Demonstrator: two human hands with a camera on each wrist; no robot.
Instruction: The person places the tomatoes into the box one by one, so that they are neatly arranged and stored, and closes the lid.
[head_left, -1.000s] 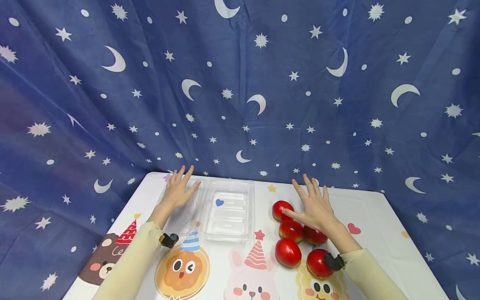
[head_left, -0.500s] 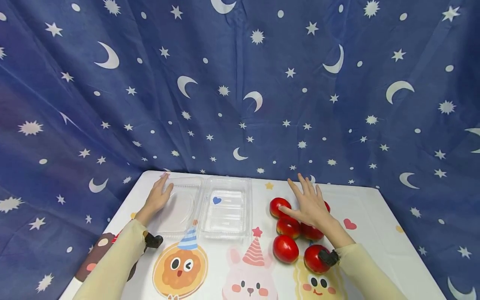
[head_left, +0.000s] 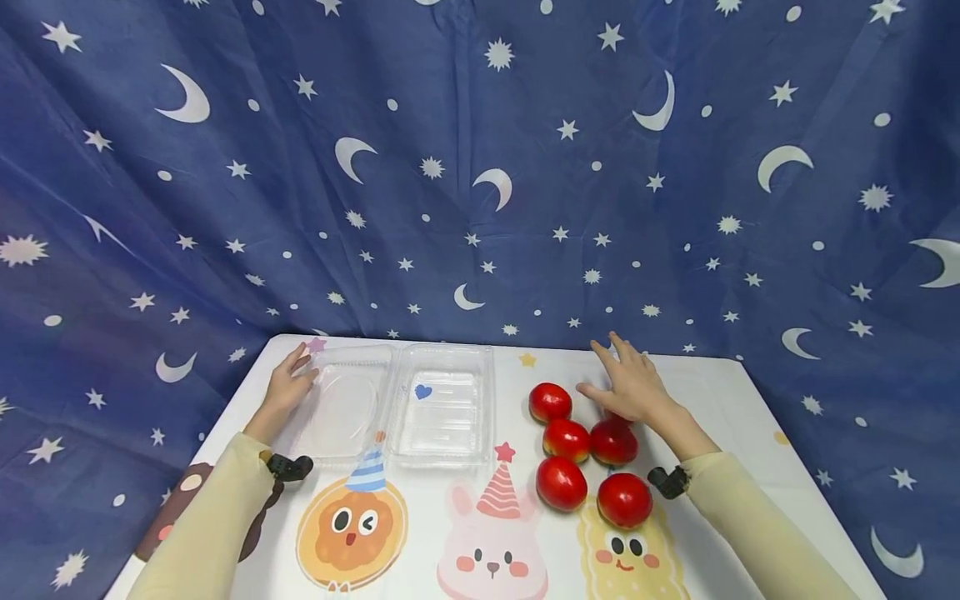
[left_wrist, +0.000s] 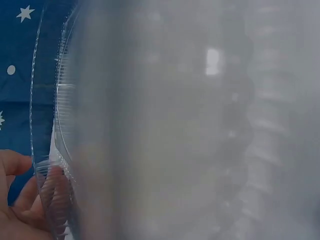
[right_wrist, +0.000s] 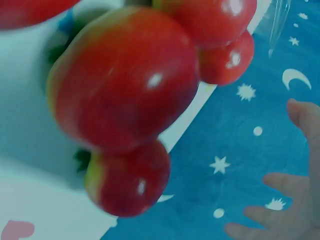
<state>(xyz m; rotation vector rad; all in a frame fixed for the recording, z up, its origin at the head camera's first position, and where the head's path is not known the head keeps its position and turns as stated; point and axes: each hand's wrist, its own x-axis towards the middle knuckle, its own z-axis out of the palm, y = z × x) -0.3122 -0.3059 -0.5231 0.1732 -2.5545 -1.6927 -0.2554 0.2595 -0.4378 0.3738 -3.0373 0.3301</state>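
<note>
A clear plastic clamshell container lies unfolded, its ribbed base (head_left: 442,446) beside its lid (head_left: 348,408). My left hand (head_left: 283,390) is at the lid's outer left edge. The left wrist view shows its fingers (left_wrist: 20,162) pinching the lid's rim, some seen through the clear plastic. My right hand (head_left: 633,385) is spread above the rear of a cluster of glossy red, yellow-tinged round fruits (head_left: 614,442), partly hiding one. In the right wrist view its fingers (right_wrist: 285,185) are apart, with nothing between them, to the right of the fruits.
A white table cover (head_left: 720,400) with printed cartoon characters lies under everything. A dark blue curtain (head_left: 525,275) with moons and stars hangs right behind the table's back edge. Dark wrist cameras (head_left: 291,467) sit on both wrists.
My left hand has moved left from over the lid to its outer edge, where its fingers have closed. My right hand has shifted slightly back over the fruits. The head view has tilted and turned slightly.
</note>
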